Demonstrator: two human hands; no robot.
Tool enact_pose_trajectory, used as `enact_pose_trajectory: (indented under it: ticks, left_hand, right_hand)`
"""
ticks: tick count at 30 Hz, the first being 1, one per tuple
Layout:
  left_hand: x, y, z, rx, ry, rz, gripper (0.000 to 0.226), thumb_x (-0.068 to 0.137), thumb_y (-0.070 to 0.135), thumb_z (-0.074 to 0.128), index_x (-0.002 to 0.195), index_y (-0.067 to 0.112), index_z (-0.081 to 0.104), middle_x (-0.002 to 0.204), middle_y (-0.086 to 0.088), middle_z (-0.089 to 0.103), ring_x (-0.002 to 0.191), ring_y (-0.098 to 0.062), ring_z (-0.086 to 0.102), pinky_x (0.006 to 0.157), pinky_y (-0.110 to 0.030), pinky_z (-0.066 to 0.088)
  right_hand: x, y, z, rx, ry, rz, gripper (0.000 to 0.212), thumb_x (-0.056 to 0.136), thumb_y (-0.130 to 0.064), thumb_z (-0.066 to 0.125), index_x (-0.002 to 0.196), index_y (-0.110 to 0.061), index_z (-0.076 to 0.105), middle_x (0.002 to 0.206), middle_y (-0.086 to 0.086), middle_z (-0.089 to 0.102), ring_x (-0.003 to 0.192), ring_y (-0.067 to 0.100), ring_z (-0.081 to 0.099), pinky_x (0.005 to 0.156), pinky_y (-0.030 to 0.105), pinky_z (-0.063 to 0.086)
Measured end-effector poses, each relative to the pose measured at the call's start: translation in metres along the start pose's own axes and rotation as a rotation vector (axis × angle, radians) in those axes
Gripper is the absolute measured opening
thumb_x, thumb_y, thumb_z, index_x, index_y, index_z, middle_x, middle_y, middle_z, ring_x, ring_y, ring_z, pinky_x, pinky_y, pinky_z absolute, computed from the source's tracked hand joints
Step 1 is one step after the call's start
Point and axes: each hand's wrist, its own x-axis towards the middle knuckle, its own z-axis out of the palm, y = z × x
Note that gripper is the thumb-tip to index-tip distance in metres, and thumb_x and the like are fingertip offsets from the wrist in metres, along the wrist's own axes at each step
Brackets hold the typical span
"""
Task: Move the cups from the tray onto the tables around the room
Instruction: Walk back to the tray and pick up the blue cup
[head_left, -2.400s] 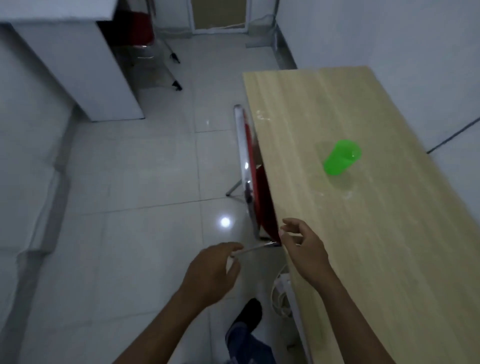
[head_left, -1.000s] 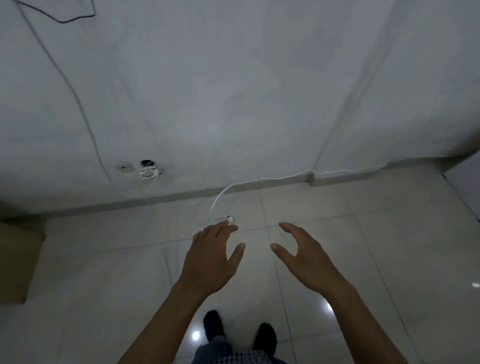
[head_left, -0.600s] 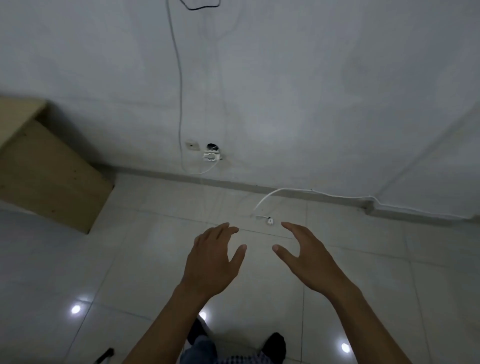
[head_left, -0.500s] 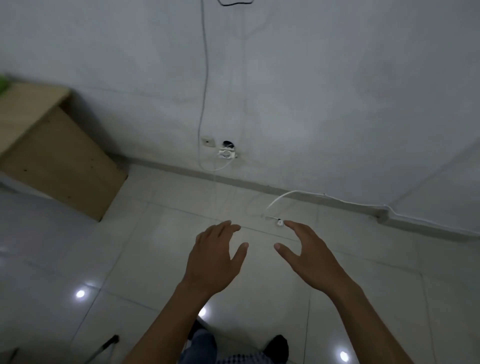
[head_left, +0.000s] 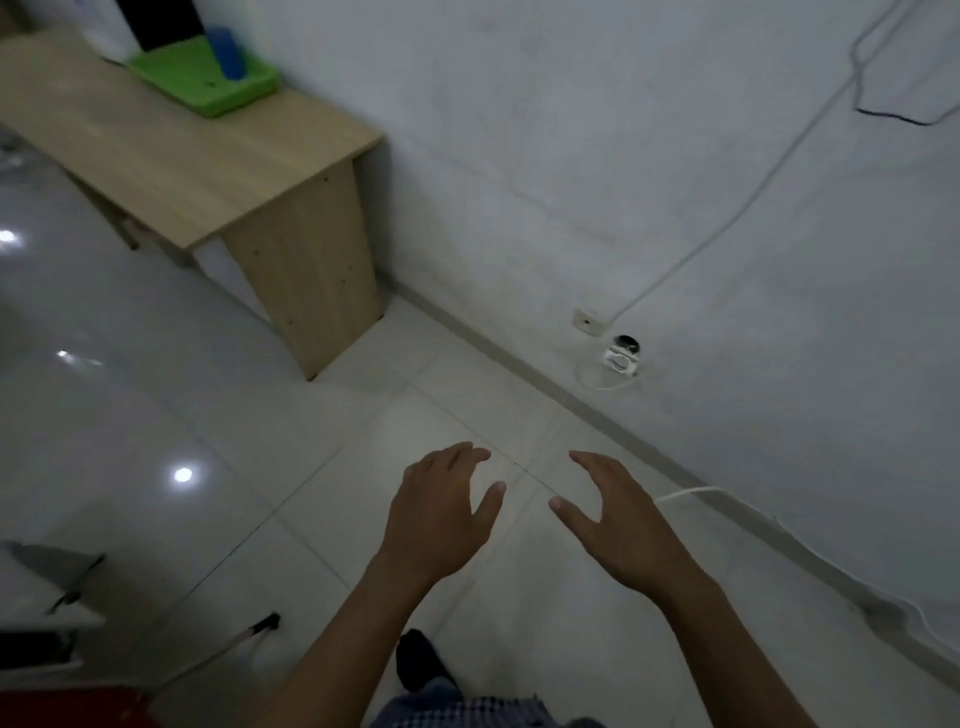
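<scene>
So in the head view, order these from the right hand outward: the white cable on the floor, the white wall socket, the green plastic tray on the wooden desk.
1. White cable on the floor: just right of the right hand.
2. White wall socket: ahead, low on the wall.
3. Green plastic tray: far left, on the wooden desk, holding a blue cup.

A: What is cut off at the top left?

B: The wooden table (head_left: 171, 156) is cropped by the left edge, and a dark object behind the green tray (head_left: 208, 83) is cut by the top edge; its identity cannot be told. The blue cup (head_left: 228, 54) is blurred, so a single cup or a stack cannot be distinguished.

A: And lower down?

B: Both forearms are cropped by the bottom edge. A red shape (head_left: 67, 709) and a grey object (head_left: 49, 561) at the left edge are only partly seen.
</scene>
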Motion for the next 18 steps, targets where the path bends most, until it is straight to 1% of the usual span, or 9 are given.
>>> enact_pose_trajectory:
  ticks: [1, 5, 7, 10, 14, 15, 18]
  left_hand:
    - [0.003, -0.013, -0.009, -0.001, 0.014, -0.014, 0.047, 0.098, 0.049, 0.052, 0.137, 0.022, 0.055, 0.142, 0.002, 0.057, 0.132, -0.017, 0.050, 0.111, -0.034, 0.032]
    - [0.014, -0.059, -0.035, 0.010, 0.050, -0.088, 0.049, 0.098, 0.051, 0.049, 0.137, 0.022, 0.055, 0.142, 0.002, 0.057, 0.133, -0.017, 0.050, 0.111, -0.034, 0.031]
    - [0.018, -0.077, -0.045, 0.015, 0.062, -0.127, 0.052, 0.096, 0.053, 0.045, 0.136, 0.022, 0.056, 0.141, 0.002, 0.058, 0.132, -0.018, 0.052, 0.111, -0.035, 0.033]
    - [0.029, -0.103, -0.060, 0.021, 0.087, -0.184, 0.048, 0.097, 0.048, 0.051, 0.136, 0.021, 0.057, 0.139, 0.000, 0.059, 0.130, -0.020, 0.054, 0.110, -0.037, 0.035]
    - [0.053, -0.136, -0.085, 0.032, 0.130, -0.258, 0.044, 0.098, 0.043, 0.055, 0.136, 0.020, 0.057, 0.140, 0.000, 0.059, 0.128, -0.020, 0.054, 0.110, -0.037, 0.036]
    - [0.060, -0.145, -0.091, 0.035, 0.133, -0.278, 0.044, 0.099, 0.042, 0.055, 0.137, 0.020, 0.056, 0.141, 0.001, 0.058, 0.130, -0.020, 0.053, 0.110, -0.036, 0.036]
    - [0.090, -0.172, -0.115, 0.043, 0.148, -0.324, 0.044, 0.099, 0.041, 0.055, 0.138, 0.020, 0.056, 0.143, 0.001, 0.056, 0.131, -0.020, 0.052, 0.110, -0.037, 0.036]
  right_hand:
    - [0.011, -0.014, 0.004, -0.007, -0.008, -0.019, 0.067, 0.097, -0.053, 0.058, 0.155, -0.027, 0.036, 0.159, -0.008, 0.038, 0.145, 0.011, 0.037, 0.117, 0.025, 0.025]
    - [0.051, -0.055, 0.020, -0.021, -0.060, -0.082, 0.067, 0.096, -0.055, 0.058, 0.154, -0.029, 0.036, 0.158, -0.007, 0.039, 0.144, 0.010, 0.038, 0.120, 0.031, 0.030]
    - [0.068, -0.072, 0.028, -0.029, -0.093, -0.104, 0.068, 0.096, -0.055, 0.058, 0.155, -0.028, 0.035, 0.158, -0.007, 0.038, 0.144, 0.011, 0.038, 0.119, 0.030, 0.029]
    - [0.098, -0.096, 0.041, -0.055, -0.142, -0.145, 0.068, 0.097, -0.051, 0.058, 0.155, -0.026, 0.035, 0.158, -0.005, 0.039, 0.143, 0.012, 0.039, 0.117, 0.027, 0.027]
    - [0.149, -0.127, 0.061, -0.064, -0.207, -0.195, 0.068, 0.097, -0.052, 0.057, 0.156, -0.027, 0.034, 0.160, -0.004, 0.037, 0.144, 0.013, 0.039, 0.121, 0.037, 0.030]
    - [0.164, -0.135, 0.066, -0.057, -0.223, -0.205, 0.068, 0.097, -0.052, 0.057, 0.156, -0.027, 0.033, 0.160, -0.005, 0.037, 0.144, 0.013, 0.039, 0.121, 0.037, 0.030]
    - [0.214, -0.160, 0.079, -0.017, -0.274, -0.221, 0.069, 0.097, -0.053, 0.056, 0.157, -0.028, 0.031, 0.161, -0.006, 0.035, 0.144, 0.014, 0.038, 0.118, 0.031, 0.029]
